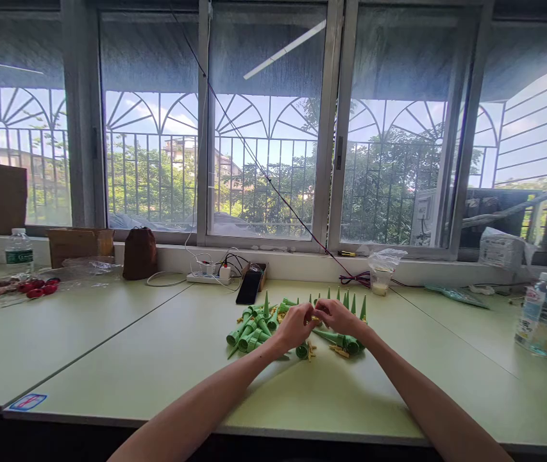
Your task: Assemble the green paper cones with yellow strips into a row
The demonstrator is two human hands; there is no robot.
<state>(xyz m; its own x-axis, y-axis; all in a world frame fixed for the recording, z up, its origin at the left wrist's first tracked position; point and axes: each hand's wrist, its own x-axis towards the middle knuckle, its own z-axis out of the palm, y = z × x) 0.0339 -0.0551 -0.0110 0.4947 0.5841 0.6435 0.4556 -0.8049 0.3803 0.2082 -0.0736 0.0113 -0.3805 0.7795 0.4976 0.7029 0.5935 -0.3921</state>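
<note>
My left hand (pixel 296 325) and my right hand (pixel 340 316) meet fingertip to fingertip above the table. Both are closed in a pinch; whatever lies between the fingers is too small and hidden to make out. Green plastic-looking cones (pixel 252 335) lie in a heap to the left of my left hand. Behind my right hand, several more green cones (pixel 363 308) stand upright with their points up. Small yellow pieces (pixel 339 351) lie among the cones and in front of the hands. One cone (pixel 302 351) shows its round open end below my left hand.
Behind the cones are a black phone (pixel 249 286) and a white power strip (pixel 208 278). A plastic cup in a bag (pixel 381 273) stands near the sill. Bottles stand at the right (pixel 541 314) and far left (pixel 19 253). Seams cross the pale green table (pixel 158 366).
</note>
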